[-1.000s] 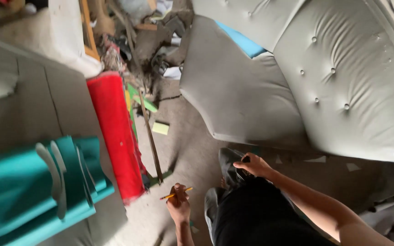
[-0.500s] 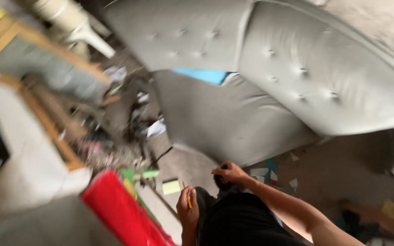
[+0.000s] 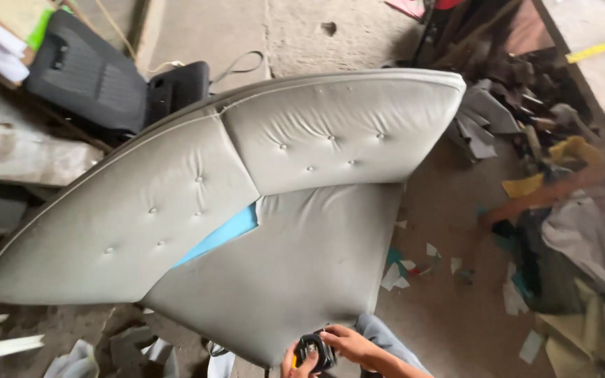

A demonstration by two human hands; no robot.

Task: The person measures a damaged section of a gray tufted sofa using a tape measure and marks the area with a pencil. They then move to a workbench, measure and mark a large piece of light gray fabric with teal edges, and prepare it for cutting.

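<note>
**Camera setup: one head-worn view**

Single camera on the person's head, pitched steeply down at the floor [image 3: 456,231]. Mid range: grey tufted sofa section [image 3: 246,196] fills centre frame. Both hands sit at the bottom edge, closest to lens. No second view for overlap.

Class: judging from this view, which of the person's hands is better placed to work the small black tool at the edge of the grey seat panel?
Probably the right hand: it lies over the black tool by the grey seat panel; the left hand only props it from below.
</note>
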